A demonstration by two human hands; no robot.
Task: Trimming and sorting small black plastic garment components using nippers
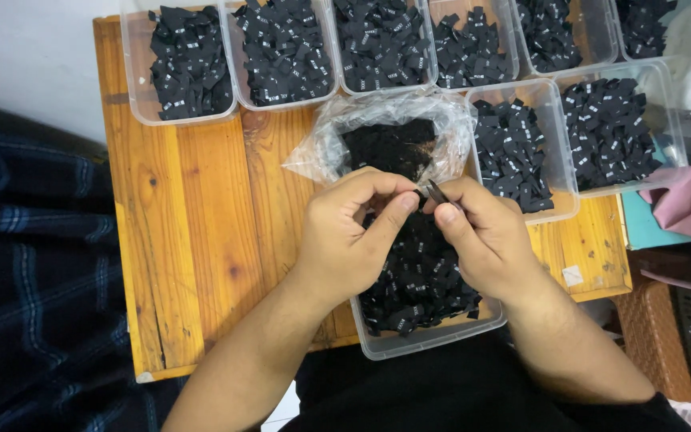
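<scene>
Centrally, both hands meet over a clear plastic tub [409,340] at the near edge of a wooden table [193,240]. L hand [349,236]: fingers curled, thumb and forefinger tips pinched on one end of a small black fabric label [433,192]. R hand [485,236]: likewise curled, thumb and forefinger nipping the same label from the other side; the label sits tilted between the two pinches, just above the tub's heap of black labels [417,284]. Behind the hands, touching the tub's far side: an open clear plastic bag [325,148] w/ more black labels inside. Far edge of table: a row of clear tubs [189,64], each filled w/ black labels bearing small white marks; two more tubs [609,132] stand to the R, beside the bag. Pink cloth [685,204] lies off the table at far R. Dark plaid fabric [33,264] at L.
</scene>
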